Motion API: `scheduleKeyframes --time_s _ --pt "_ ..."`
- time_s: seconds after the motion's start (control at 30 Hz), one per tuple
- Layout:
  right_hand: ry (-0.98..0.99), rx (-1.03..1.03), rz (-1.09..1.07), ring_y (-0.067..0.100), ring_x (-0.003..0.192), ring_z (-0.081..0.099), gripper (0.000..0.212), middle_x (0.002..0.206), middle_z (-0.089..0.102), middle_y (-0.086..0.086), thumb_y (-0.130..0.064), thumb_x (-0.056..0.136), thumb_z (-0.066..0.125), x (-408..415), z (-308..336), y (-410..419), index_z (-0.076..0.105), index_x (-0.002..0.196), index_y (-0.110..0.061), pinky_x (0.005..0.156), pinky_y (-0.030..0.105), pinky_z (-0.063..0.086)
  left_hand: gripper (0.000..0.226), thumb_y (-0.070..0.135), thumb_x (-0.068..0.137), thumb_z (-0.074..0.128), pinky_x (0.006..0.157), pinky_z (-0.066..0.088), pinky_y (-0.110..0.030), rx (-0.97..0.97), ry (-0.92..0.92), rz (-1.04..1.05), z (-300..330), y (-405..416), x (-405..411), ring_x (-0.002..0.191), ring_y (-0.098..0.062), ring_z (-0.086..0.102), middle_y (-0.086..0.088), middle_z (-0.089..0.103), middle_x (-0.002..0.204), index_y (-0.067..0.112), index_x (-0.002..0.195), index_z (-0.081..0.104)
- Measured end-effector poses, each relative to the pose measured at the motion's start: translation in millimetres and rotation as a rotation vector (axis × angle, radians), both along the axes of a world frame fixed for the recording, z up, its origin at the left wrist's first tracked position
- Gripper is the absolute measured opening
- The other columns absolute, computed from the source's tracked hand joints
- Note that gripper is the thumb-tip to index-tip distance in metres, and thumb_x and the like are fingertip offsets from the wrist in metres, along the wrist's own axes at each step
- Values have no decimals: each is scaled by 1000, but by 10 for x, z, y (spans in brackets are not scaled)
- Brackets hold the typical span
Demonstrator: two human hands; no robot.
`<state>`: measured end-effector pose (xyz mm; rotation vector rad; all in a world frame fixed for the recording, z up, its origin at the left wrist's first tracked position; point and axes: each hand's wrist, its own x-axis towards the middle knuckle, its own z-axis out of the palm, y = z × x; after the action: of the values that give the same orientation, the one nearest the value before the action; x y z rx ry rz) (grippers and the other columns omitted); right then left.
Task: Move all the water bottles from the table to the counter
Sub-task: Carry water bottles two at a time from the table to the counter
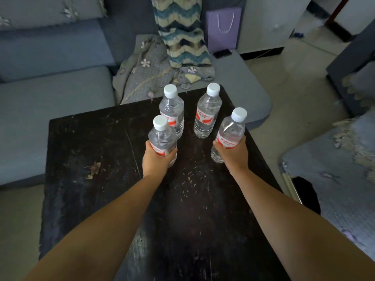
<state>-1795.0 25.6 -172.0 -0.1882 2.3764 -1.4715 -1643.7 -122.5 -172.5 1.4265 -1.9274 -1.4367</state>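
Several clear water bottles with white caps and red-and-white labels stand on a dark, scratched table point(105, 179). My left hand point(157, 159) grips the near left bottle point(161, 136) around its label. My right hand point(233, 153) grips the near right bottle point(230, 132) around its middle; that bottle leans to the right. Behind them stand two more bottles, the far left bottle point(172, 110) and the far right bottle point(207, 112), both upright and untouched. No counter is in view.
A blue-grey sofa point(50, 82) wraps around the table's far and left sides, with a crumpled blanket point(146, 72), a zigzag throw point(182, 35) and a purple bag point(223, 29). A cushioned seat point(341, 169) sits at right. Bare floor point(294, 82) opens at the far right.
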Motion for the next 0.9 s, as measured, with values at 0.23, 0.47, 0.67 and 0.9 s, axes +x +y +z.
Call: scheduleKeyframes --time_s 0.23,0.47,0.67,0.9 --pt "-22 96 57 18 111 61 65 121 60 1 -25 76 80 464 104 212 44 130 -17 90 27 49 72 35 75 81 89 47 -31 45 -78 -233 100 144 379 108 -22 62 -3 63 122 16 134 44" --pt "26 44 -23 15 102 63 66 119 61 2 -29 75 81 1063 354 537 46 129 -18 81 25 51 73 33 74 82 88 48 -30 130 -18 -317 252 366 808 101 -16 60 3 61 119 16 134 43" --pt "-61 -72 -161 21 102 65 63 113 63 3 -28 77 79 1588 639 1044 45 129 -15 85 32 52 74 43 60 83 93 56 -46 152 38 -444 482 626 1070 98 -20 69 0 69 110 22 123 51" --pt "-65 -21 -311 20 96 65 62 112 65 5 -28 76 80 2029 734 1899 47 125 -13 80 29 48 63 34 75 80 96 51 -38 47 -44 -717 718 1364 1092 103 -19 62 2 62 113 19 126 47"
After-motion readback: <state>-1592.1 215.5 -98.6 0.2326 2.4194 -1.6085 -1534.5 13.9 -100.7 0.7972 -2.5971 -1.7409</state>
